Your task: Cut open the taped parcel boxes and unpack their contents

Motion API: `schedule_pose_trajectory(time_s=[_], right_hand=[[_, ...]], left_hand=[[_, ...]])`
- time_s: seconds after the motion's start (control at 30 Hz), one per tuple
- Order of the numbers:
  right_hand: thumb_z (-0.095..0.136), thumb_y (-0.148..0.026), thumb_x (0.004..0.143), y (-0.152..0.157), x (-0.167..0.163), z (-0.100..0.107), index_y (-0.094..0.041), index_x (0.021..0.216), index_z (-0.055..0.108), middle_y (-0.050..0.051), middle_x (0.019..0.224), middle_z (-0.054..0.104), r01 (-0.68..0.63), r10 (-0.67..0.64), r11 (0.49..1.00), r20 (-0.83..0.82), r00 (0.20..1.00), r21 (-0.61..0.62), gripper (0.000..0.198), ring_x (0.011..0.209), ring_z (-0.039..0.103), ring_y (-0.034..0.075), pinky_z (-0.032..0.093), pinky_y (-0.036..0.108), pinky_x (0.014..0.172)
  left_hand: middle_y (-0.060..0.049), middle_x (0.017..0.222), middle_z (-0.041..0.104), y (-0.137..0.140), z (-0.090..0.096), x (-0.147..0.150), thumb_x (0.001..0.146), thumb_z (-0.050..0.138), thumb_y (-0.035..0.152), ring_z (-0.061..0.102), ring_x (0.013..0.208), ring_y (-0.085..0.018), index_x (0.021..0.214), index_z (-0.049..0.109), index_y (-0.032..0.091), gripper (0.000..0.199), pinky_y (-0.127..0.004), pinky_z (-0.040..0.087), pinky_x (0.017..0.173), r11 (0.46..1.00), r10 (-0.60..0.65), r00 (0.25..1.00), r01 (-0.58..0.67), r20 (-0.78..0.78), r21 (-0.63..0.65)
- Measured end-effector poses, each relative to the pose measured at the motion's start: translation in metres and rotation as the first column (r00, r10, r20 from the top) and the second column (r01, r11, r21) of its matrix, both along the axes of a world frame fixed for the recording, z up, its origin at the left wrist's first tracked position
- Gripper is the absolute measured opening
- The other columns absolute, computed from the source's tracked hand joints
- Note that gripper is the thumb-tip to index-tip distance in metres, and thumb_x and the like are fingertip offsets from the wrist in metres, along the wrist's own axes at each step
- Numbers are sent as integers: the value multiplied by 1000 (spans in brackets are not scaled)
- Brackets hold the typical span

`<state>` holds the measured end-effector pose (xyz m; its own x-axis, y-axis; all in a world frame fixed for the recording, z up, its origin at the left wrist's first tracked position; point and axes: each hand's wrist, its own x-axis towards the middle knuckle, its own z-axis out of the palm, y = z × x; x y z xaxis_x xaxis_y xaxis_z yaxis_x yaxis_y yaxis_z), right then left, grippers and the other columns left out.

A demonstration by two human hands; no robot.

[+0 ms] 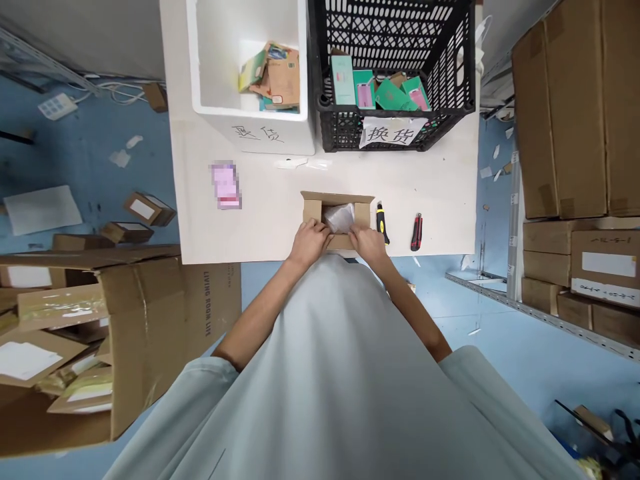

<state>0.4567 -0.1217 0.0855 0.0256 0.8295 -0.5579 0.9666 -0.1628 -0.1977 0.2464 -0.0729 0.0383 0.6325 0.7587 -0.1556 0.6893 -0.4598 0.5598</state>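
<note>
A small cardboard box sits near the table's front edge with its flaps folded open. Inside it shows something wrapped in clear plastic; what the wrap holds cannot be made out. My left hand grips the near left corner of the box, its fingers curled over the flap. On the near right corner my right hand is closed in the same way. Just right of the box lies a yellow and black box cutter, and farther right a red and black box cutter.
At the back of the white table stand a white foam bin with small packets and a black crate with green boxes. A blurred pink item lies left. A large carton of parcels stands lower left; shelved cartons stand right.
</note>
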Motion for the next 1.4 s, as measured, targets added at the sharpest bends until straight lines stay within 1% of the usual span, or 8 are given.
schedule_pose_trajectory(time_s=[0.17,0.3,0.43,0.6,0.83,1.0,1.23,1.4], right_hand=[[57,-51,118,-29,33,3,-23,163,60,16,139,79,146,-146,985,-3,989,98,53,113,78,31,54,33,86],[75,-50,109,-46,55,-14,-24,166,58,13,145,74,295,-288,945,-70,955,140,65,117,76,31,59,36,88],[81,-47,104,-53,54,-34,-26,168,55,12,144,72,358,-343,917,-110,933,175,72,112,76,31,62,39,89],[83,-44,101,-54,47,-41,-25,169,54,14,142,71,387,-371,902,-118,921,191,76,117,75,33,62,39,88],[82,-43,105,-51,48,-33,-26,172,48,14,145,70,347,-334,927,-111,936,142,78,125,74,32,62,37,98],[75,-42,110,-47,51,-28,-24,174,45,16,149,68,272,-263,954,-86,961,128,72,128,75,31,60,35,101],[71,-43,113,-46,65,-28,-23,174,45,18,152,69,159,-146,980,-112,983,118,70,131,76,31,59,35,105],[74,-45,111,-42,74,-22,-24,175,47,16,155,68,145,-124,983,-171,978,114,72,129,77,31,60,36,106]], left_hand=[[-21,143,75,-4,26,-35,113,61,41,60,126,-43,145,77,18,42,-57,51,102,990,129,981,-120,-145,72],[-18,143,78,-5,26,-60,108,70,48,60,124,-43,142,79,19,45,-55,49,105,955,296,937,-286,-183,83],[-15,139,82,-1,18,-66,107,71,49,61,120,-41,138,80,19,45,-52,50,108,941,336,926,-336,-171,30],[-20,131,81,6,31,-38,108,68,46,64,120,-41,151,72,12,55,-50,52,106,950,308,921,-309,-240,31],[-20,138,76,17,46,73,112,54,22,73,125,-37,173,54,20,61,-46,56,105,995,-82,918,55,-387,-82],[-24,140,77,33,37,122,111,42,8,78,124,-36,168,59,17,60,-45,59,103,976,-181,846,91,-501,-199],[-26,130,82,38,47,112,104,55,5,81,122,-36,135,81,10,41,-40,61,103,989,-126,851,67,-510,-132],[-16,143,81,38,75,71,105,52,9,81,126,-35,141,81,21,48,-38,62,98,999,-16,891,-3,-455,-39]])
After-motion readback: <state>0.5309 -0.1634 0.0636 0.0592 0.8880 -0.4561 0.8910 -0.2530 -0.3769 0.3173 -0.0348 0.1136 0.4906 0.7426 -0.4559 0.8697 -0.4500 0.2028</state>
